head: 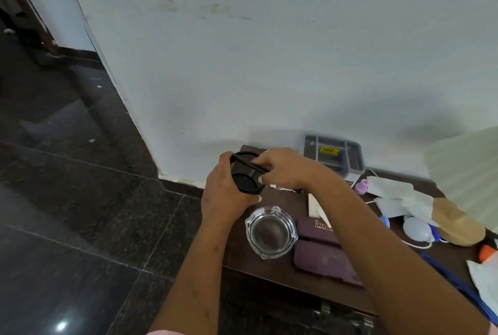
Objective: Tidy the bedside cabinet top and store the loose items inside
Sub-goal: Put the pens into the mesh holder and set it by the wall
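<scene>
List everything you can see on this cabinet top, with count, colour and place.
mesh cup: 1, black, tilted, far left
pen: 1, black, across the cup's mouth
ashtray: 1, clear glass, front left
case: 1, purple, apparently open, right of the ashtray
tray: 1, grey, leaning on the wall
papers: several, white, back right
cabinet: 1, dark brown
left hand: grips the cup
right hand: holds the pen

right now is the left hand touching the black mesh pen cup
Touching. The head view shows the left hand gripping the tilted black mesh pen cup round its side.
</scene>
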`<state>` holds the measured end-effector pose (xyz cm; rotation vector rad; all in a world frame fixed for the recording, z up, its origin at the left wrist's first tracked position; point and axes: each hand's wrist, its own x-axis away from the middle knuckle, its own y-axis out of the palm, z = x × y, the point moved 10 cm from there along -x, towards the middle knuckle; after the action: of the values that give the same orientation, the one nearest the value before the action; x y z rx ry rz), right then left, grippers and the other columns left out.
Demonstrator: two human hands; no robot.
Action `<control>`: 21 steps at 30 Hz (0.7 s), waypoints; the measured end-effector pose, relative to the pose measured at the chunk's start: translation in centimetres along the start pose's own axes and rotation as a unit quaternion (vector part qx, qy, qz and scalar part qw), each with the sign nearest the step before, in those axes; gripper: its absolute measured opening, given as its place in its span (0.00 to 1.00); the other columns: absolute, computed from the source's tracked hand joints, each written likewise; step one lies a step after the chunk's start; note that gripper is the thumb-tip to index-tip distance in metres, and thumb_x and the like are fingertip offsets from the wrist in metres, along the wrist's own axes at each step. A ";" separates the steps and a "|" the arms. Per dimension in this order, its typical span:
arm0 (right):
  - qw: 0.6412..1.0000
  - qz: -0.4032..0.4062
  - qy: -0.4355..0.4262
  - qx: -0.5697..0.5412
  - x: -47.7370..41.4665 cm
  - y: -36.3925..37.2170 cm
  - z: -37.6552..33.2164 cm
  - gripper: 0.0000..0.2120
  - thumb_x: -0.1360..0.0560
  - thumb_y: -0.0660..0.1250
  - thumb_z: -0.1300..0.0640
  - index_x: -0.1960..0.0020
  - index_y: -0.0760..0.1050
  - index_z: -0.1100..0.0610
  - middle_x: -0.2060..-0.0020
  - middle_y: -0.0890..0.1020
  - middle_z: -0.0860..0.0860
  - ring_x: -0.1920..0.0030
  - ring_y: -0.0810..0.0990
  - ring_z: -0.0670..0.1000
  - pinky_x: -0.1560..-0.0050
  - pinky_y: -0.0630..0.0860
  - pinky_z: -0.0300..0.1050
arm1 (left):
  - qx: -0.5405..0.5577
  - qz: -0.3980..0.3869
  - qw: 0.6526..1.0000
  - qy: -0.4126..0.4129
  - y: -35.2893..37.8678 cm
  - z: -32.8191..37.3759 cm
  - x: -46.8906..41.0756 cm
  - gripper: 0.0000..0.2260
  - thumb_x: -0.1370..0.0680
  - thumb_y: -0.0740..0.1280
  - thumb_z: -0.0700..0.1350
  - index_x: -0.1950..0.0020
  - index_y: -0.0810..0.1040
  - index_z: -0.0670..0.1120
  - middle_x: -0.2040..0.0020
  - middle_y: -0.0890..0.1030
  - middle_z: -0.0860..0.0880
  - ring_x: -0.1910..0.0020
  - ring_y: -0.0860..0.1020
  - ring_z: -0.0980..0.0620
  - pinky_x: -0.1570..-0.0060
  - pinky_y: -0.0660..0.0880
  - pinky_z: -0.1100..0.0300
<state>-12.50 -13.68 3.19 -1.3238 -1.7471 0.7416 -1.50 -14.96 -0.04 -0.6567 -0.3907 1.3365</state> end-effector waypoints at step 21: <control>0.964 0.078 0.228 0.113 -7.7 5.9 8.9 0.21 0.22 0.56 0.50 0.31 0.67 0.54 0.33 0.71 0.56 0.31 0.65 0.59 0.35 0.62 0.58 | -0.054 0.040 0.996 -0.062 -2.0 -2.4 -0.6 0.44 0.42 0.79 0.48 0.32 0.61 0.52 0.38 0.74 0.49 0.38 0.72 0.46 0.50 0.75 0.50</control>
<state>-16.31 -19.29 -8.11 -1.3563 -1.1692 0.6383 1.36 -16.25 -0.56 -0.6861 -0.5451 1.4435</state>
